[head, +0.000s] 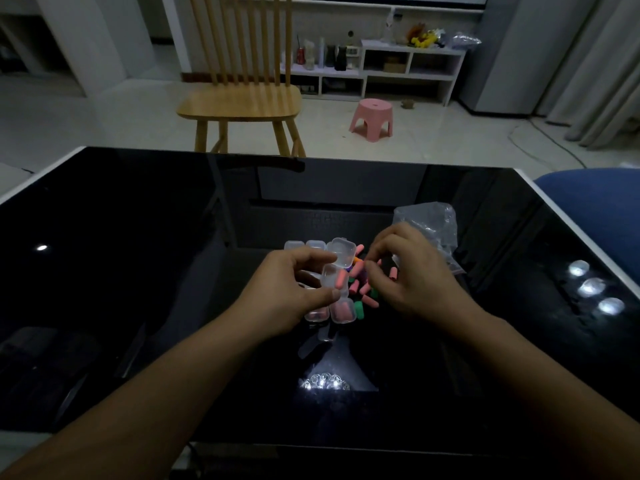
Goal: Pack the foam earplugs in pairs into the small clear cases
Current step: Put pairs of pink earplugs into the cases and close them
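My left hand (284, 292) grips a small clear case (334, 277) with its lid (343, 252) flipped up; one pink earplug (341, 279) lies in it. My right hand (412, 278) pinches another pink earplug (356, 270) at its fingertips, right beside the open case. Under both hands lies a loose heap of pink, green and orange earplugs (365, 296). Two shut cases (330, 311) with pink earplugs inside sit just below my left thumb. More clear cases (304, 245) stand behind my left hand.
A crumpled clear plastic bag (429, 223) lies behind my right hand on the glossy black table (138, 254). A wooden chair (242, 98) stands beyond the far edge, a blue seat (599, 202) at the right edge.
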